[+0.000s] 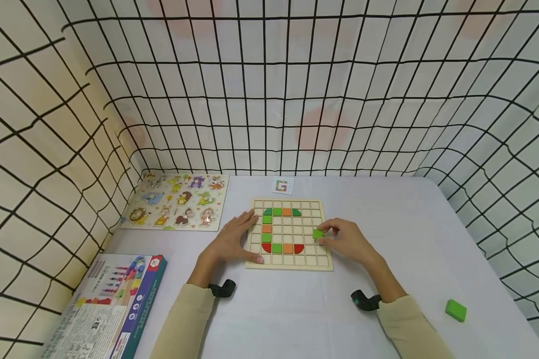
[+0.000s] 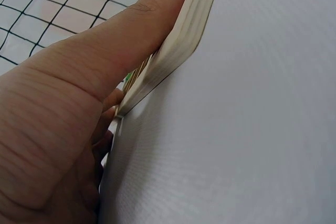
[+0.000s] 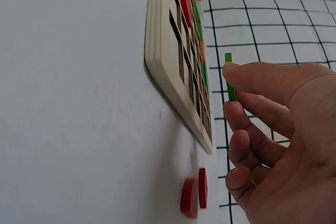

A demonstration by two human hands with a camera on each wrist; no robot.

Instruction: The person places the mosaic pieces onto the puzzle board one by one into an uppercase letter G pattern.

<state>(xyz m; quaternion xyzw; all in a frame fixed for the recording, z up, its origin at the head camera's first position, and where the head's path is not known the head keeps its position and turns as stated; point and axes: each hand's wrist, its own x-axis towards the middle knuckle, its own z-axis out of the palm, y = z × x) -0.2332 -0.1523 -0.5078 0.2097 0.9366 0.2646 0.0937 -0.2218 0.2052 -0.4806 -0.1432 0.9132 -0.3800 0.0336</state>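
Note:
A wooden grid board (image 1: 289, 234) lies on the white table, with green, orange and red tiles in it forming a curved letter shape. My left hand (image 1: 240, 239) rests flat on the board's left edge with its fingers straight; in the left wrist view the thumb (image 2: 121, 35) lies along the board's rim (image 2: 184, 40). My right hand (image 1: 328, 235) pinches a small green square tile (image 1: 318, 233) just above the board's right columns. In the right wrist view the green tile (image 3: 229, 80) sits between thumb and forefinger, clear of the board (image 3: 173, 61).
A loose green block (image 1: 455, 309) lies at the table's right front. Two red pieces (image 3: 193, 196) lie near the board's corner. An animal puzzle (image 1: 177, 201) is at the back left, a game box (image 1: 112, 304) at the front left, and a pattern card (image 1: 282, 185) behind the board. Gridded cloth walls surround the table.

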